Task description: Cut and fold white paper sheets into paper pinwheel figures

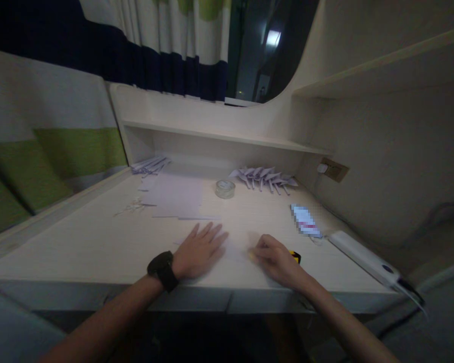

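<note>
Left hand: I see the left hand (199,253) open, palm down, fingers spread, toward the front edge of the counter (109,247).
Right hand: I see the right hand (275,258) with fingers curled closed near the counter surface, apart from the left; motion blur hides the fingertips, so I cannot tell whether they grip anything.
Work paper: I make out pale paper (234,251) between the two hands, reaching to the left fingers; its outline is too faint for me to trace.
Left wrist: dark wristwatch (162,269).
Right wrist area: yellow-and-black object (295,256), partly hidden behind the wrist; I cannot identify it.
Paper supply: white paper sheets (176,194) lie beyond the left hand, overlapping at their near edge.
Scraps: small paper scraps (133,205), left of the sheets.
Rear left: bundle of narrow folded paper pieces (151,165).
Rear right: row of folded paper pieces with stems (265,179), overlapping one another.
Tape: clear tape roll (225,189), lying flat between the sheets and the stemmed row.
Right side: smartphone (305,220), screen lit; near it I see a white power strip (365,258) set at a slant.
</note>
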Tool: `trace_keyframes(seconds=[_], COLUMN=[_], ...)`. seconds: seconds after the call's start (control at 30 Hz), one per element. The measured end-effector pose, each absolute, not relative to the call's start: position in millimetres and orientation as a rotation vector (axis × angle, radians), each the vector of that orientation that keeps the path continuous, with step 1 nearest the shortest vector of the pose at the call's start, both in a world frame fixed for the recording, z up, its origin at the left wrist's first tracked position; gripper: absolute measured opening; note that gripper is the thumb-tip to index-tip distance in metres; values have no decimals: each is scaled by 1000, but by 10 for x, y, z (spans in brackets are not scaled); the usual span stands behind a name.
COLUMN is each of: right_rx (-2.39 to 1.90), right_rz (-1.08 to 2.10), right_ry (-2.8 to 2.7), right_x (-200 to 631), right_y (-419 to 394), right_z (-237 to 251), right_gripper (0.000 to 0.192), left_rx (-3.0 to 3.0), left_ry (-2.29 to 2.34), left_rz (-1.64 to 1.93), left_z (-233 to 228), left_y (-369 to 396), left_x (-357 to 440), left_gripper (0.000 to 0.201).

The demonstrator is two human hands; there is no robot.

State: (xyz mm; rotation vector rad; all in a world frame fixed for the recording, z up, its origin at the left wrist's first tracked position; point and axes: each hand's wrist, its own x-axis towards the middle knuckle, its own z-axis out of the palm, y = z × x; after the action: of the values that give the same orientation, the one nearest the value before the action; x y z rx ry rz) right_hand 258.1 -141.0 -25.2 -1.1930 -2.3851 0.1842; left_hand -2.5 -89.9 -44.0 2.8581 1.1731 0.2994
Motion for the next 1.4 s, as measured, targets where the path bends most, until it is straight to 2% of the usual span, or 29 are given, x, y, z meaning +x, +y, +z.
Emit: trace_keyframes(seconds=[1.4], right_rx=[-1212], right_rz=[322], right_ry=[-2373], right_x=[2824], right_y=[-1450], right_z=[-170], right_gripper=[19], left_rx=[2852], left_ry=[1184], left_rz=[317], left_z=[-472], left_y=[-888], left_x=[-15], left_gripper=[52])
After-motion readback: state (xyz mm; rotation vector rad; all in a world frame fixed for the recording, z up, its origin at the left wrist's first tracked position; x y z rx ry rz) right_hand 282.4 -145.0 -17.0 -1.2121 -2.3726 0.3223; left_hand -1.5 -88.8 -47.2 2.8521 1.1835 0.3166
